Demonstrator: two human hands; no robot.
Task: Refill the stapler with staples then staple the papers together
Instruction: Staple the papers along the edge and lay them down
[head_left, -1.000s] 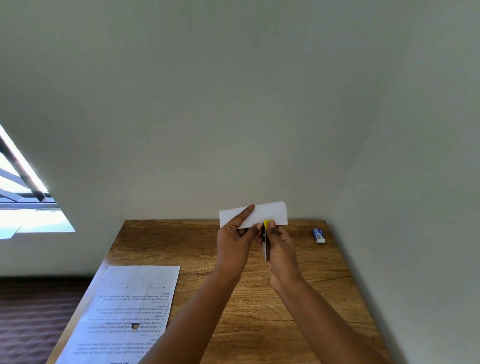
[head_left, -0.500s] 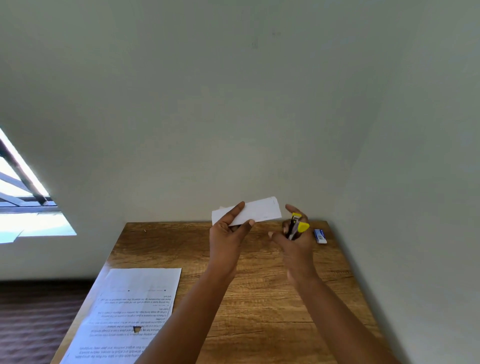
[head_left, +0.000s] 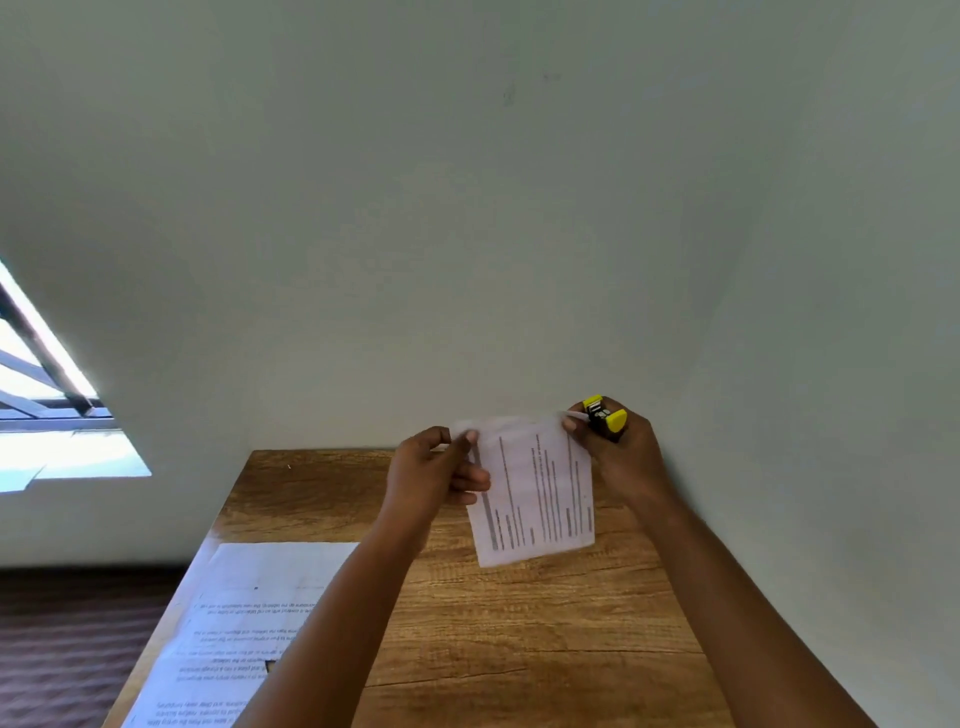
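Your left hand (head_left: 434, 478) pinches the top left corner of the papers (head_left: 535, 493), which hang printed side toward you above the far end of the table (head_left: 519, 649); your right hand (head_left: 621, 457) is closed around the stapler (head_left: 604, 415), black with yellow ends, its thumb against the papers' top right corner; the stapler's nose meets that corner, raised clear of the table; a second sheet (head_left: 244, 623) lies flat at the table's near left edge.
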